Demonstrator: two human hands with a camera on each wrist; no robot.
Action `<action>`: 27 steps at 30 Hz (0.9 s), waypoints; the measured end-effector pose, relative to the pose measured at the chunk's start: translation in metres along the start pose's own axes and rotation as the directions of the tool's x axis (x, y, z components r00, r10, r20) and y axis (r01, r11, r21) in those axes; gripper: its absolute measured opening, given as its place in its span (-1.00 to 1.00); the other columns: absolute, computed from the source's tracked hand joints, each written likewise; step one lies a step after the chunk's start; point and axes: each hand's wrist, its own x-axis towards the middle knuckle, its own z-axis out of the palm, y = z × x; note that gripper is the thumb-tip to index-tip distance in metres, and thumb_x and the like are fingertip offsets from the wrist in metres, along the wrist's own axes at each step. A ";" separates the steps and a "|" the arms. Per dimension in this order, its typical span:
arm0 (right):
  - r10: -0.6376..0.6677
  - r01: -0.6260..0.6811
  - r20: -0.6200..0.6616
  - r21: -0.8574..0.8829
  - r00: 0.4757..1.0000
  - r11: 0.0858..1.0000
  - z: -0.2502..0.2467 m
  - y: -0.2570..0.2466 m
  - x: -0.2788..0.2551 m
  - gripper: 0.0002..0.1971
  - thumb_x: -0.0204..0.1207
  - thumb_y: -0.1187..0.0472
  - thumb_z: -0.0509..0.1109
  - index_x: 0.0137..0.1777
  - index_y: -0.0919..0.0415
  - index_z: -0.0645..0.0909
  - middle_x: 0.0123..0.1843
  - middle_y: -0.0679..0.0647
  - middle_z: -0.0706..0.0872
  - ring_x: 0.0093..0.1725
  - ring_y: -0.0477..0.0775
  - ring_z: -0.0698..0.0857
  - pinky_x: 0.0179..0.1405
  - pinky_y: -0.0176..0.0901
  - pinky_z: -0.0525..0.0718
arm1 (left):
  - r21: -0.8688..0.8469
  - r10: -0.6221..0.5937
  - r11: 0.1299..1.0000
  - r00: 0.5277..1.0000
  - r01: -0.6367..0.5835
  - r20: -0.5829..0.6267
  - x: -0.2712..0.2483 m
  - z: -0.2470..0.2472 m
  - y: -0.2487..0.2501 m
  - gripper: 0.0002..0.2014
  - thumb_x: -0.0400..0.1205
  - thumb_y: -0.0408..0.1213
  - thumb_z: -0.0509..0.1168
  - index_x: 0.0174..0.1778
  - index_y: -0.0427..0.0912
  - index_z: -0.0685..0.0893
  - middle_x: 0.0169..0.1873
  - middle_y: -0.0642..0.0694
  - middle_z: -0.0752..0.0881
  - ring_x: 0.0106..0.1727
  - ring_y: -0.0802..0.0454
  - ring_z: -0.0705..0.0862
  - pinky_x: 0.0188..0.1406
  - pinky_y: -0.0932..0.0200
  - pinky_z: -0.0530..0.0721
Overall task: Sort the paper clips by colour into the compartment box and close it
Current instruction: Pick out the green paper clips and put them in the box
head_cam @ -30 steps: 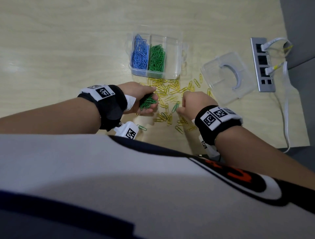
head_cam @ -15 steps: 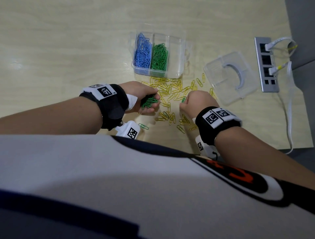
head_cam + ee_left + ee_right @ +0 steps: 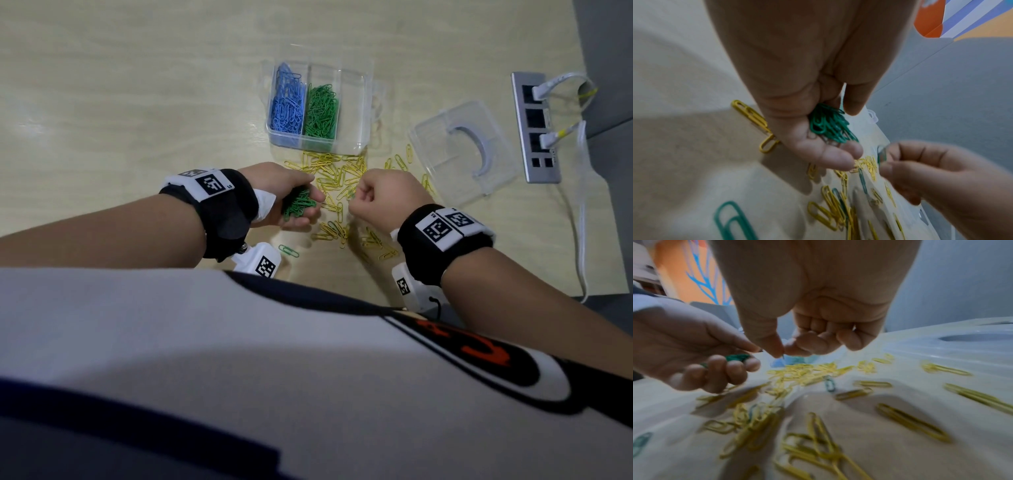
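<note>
The fingers [image 3: 838,158] of the left hand [image 3: 287,195] curl up around a bunch of green paper clips [image 3: 297,208] cupped in the palm, the thumb closing over them from above; in the left wrist view the bunch [image 3: 828,125] fans out between thumb and fingers. The right hand [image 3: 387,197] is clenched just beside it, thumb and forefinger pinched on a single green paper clip [image 3: 880,154], which shows blurred in the left wrist view; from the head camera the knuckles nearly hide it, and in the right wrist view only a dark tip shows under the thumb [image 3: 774,345]. Between and beneath the hands loose yellow paper clips [image 3: 337,178] lie scattered on the pale wooden table [image 3: 120,102], with a few green ones among them, one lone green clip [image 3: 288,251] near the left wrist. The clear plastic compartment box [image 3: 358,113] stands open beyond the hands, blue paper clips [image 3: 287,106] in its left compartment, green ones [image 3: 321,111] in the middle; the contents of the right one are hard to judge through the plastic. The clear plastic lid [image 3: 462,150] lies to the right, apart from the box. The right wrist view is smeared, so the nearest clips there are only streaks.
</note>
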 end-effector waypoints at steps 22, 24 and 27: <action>0.091 -0.097 -0.046 -0.143 0.995 0.985 0.005 0.013 0.013 -0.90 0.56 0.14 0.25 -0.09 0.09 0.59 -0.20 0.01 0.67 -0.15 0.11 0.64 -0.23 -0.13 0.57 | 0.003 -0.032 0.999 0.999 0.032 -0.027 -0.001 0.000 0.004 -0.50 0.77 0.02 -0.07 -0.25 -0.23 0.58 -0.46 -0.14 0.60 -0.49 0.04 0.63 -0.41 0.25 0.71; -0.045 0.044 -0.073 -0.027 0.996 0.999 0.000 -0.001 0.006 -0.93 0.55 0.08 0.33 -0.15 0.00 0.60 -0.23 -0.11 0.67 -0.19 -0.05 0.64 -0.22 -0.19 0.59 | 0.000 -0.038 0.999 0.999 0.038 -0.027 0.001 0.001 0.004 -0.47 0.76 0.07 -0.07 -0.23 -0.25 0.59 -0.45 -0.17 0.61 -0.48 0.01 0.64 -0.39 0.22 0.72; -0.230 0.232 -0.047 0.038 0.972 0.972 -0.002 -0.025 0.000 -0.90 0.51 0.00 0.41 -0.18 -0.02 0.64 -0.28 -0.15 0.69 -0.23 -0.17 0.64 -0.20 -0.20 0.62 | -0.015 -0.046 0.999 0.998 0.046 -0.040 0.003 0.002 0.006 -0.46 0.72 0.15 -0.04 -0.14 -0.28 0.58 -0.41 -0.22 0.64 -0.45 -0.05 0.66 -0.31 0.07 0.77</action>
